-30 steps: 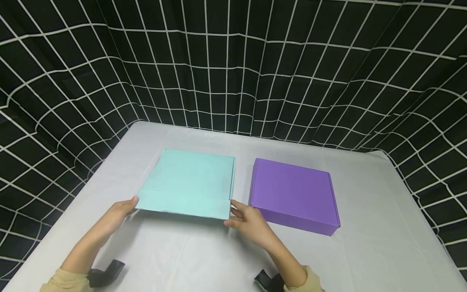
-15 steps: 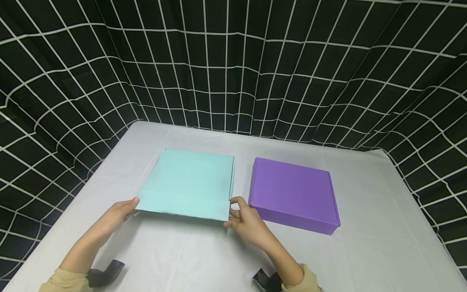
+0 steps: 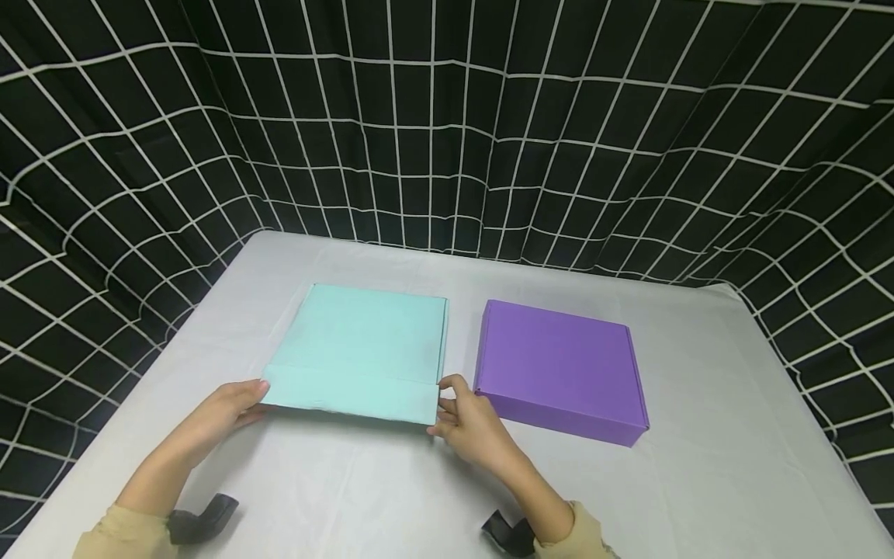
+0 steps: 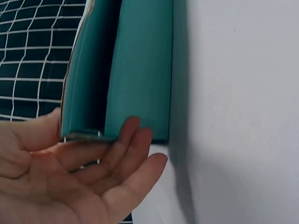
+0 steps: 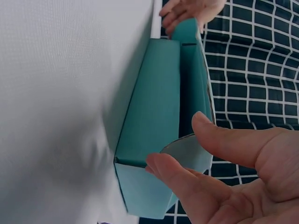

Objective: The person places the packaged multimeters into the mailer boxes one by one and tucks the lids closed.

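A mint-green cardboard box (image 3: pixel 366 334) lies on the left part of the table with its lid raised slightly at the front. The lid's front flap (image 3: pixel 349 394) slopes toward me. My left hand (image 3: pixel 223 407) holds the flap's left corner, thumb on the outer face and the other fingers loosely extended below the end. At the right corner, my right hand (image 3: pixel 478 431) has thumb and bent fingers around a rounded side tab (image 5: pixel 187 150). In the left wrist view, a dark gap shows between the flap and the box's front wall (image 4: pixel 140 70).
Right of the green box stands a closed purple box (image 3: pixel 562 369), close to my right hand. Dark straps (image 3: pixel 204 522) hang by both wrists. A white cloth covers the table (image 3: pixel 335 497), and a black curtain with a white grid (image 3: pixel 433 132) surrounds its back and sides.
The lid's front flap has come slightly lower toward me. My right index finger has bent more at the side tab, and the left fingers have shifted a little at their corner.
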A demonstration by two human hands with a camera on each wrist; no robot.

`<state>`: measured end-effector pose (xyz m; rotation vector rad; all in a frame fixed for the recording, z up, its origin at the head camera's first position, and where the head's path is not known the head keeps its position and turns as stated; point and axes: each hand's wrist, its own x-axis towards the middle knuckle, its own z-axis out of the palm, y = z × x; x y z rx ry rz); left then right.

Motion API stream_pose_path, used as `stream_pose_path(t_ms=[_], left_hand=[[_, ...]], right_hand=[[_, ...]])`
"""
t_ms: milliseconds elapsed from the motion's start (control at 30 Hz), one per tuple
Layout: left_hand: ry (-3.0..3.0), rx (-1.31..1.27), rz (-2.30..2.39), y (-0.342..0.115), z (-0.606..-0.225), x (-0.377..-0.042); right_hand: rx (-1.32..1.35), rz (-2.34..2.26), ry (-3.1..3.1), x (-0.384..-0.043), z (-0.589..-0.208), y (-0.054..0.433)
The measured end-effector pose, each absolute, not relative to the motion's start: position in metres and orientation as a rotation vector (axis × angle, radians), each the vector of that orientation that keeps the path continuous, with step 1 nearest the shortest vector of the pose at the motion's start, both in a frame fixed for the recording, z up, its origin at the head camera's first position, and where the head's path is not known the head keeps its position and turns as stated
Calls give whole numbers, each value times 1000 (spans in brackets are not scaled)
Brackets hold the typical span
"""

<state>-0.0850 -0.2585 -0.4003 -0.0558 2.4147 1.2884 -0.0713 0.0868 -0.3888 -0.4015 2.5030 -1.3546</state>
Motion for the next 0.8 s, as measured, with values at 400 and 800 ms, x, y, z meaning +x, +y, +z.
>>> stream_pose_path(t_ms=[400,800], left_hand=[[2445,54,1144,-278,-402,-98],[2276,135,1332,-276,-406,-117]], right_hand=[[-361,-1223,2534,-77,-387,92],[-202,-1230,2465,-90,-401,85]])
